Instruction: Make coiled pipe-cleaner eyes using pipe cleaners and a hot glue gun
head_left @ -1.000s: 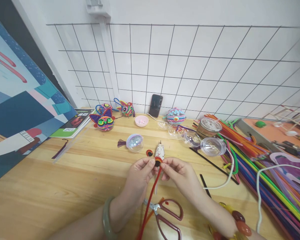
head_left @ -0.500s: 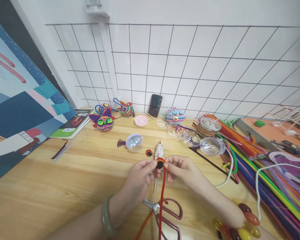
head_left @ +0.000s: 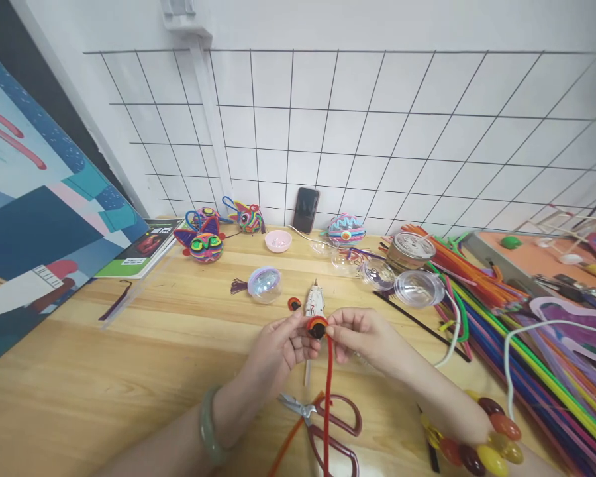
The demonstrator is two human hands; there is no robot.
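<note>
Between my two hands is a small pipe cleaner coil [head_left: 317, 327], black in the middle with orange and red around it. A red pipe cleaner [head_left: 328, 397] runs down from its right side. My left hand [head_left: 283, 338] holds the coil's left edge between thumb and fingers. My right hand [head_left: 357, 331] pinches the right edge, where the red strand leaves. Just beyond lies a white patterned glue gun [head_left: 315, 299], partly hidden by the coil and hands. A similar round coil [head_left: 294, 304] rests left of it. Below, red-handled scissors [head_left: 305, 412] lie partly under the red strand.
A clear ball with a purple tassel [head_left: 265, 285] and a pink bowl [head_left: 278, 241] stand ahead. Colourful cat-like ornaments [head_left: 204, 246] sit at back left. A phone [head_left: 306, 209] leans on the wall. Clear domes [head_left: 420, 289] and bundled pipe cleaners [head_left: 516, 371] occupy the right.
The coil has tilted slightly, and my left fingers have opened a little around it. The red strand has swung slightly right. The whole view has shifted slightly.
</note>
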